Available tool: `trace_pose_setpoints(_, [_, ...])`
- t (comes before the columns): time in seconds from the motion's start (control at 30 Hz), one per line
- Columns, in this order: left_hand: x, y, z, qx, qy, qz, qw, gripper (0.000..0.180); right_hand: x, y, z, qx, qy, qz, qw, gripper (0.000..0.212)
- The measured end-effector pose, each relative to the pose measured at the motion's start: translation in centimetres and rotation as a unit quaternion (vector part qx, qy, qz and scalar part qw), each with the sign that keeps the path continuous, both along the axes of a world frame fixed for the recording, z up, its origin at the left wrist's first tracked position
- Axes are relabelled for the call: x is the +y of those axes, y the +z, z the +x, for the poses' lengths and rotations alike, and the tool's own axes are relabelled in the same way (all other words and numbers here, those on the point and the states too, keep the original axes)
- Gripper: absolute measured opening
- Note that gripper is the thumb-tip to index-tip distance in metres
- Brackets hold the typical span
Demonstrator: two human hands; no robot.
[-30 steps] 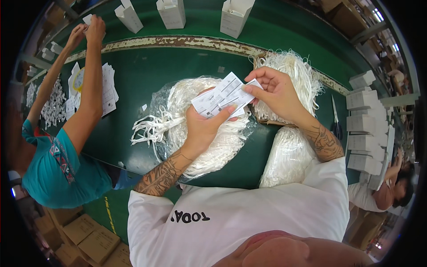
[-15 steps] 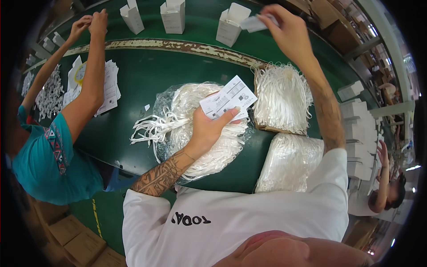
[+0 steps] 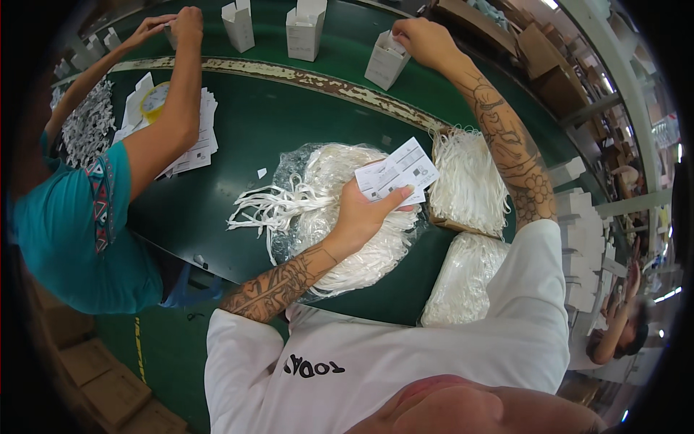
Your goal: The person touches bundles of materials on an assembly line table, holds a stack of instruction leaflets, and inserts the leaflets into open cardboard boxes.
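My left hand (image 3: 361, 215) is closed on a small fan of white printed leaflets (image 3: 396, 171), the thumb pressed over them. It hovers above a big bundle of white cords (image 3: 336, 253) in clear plastic. Farther off, my right hand (image 3: 425, 40) reaches to the mouth of an upright white box (image 3: 385, 66) with its top open. Its fingers are pinched together at the opening, around a folded white leaflet (image 3: 395, 43) that is mostly hidden by the fingers and the box. The box stands on a green surface beyond a worn ledge.
Two more open white boxes (image 3: 304, 32) stand left of mine. On the right lie a carton of white cords (image 3: 470, 177) and a plastic-wrapped bundle (image 3: 463, 282). At the left a co-worker in teal (image 3: 79, 231) works beside papers (image 3: 206, 126) and yellow tape (image 3: 153, 101). White boxes (image 3: 578, 253) are stacked right.
My right hand has brought the folded leaflet from beside the box down to its open top. My left hand still holds its leaflets. The whole view has shifted slightly.
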State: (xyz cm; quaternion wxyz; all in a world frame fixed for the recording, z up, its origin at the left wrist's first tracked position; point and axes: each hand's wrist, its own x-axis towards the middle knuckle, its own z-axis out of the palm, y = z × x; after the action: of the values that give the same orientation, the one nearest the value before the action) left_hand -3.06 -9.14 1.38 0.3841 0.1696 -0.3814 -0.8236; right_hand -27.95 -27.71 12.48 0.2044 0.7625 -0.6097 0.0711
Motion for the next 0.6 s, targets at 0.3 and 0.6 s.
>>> trace_pose_setpoints(0.3, [-0.4,0.3,0.0,-0.011,-0.014,0.025,1.000,0.038,-0.5,-1.2,2.0,0.038,-0.008,-0.092,0.995,0.015])
trace_pose_setpoints(0.6, [-0.1,0.4,0.1,0.003,-0.006,0.045,0.999,0.037,10.2,1.6,5.2,-0.340,0.082,0.029,0.936,0.027])
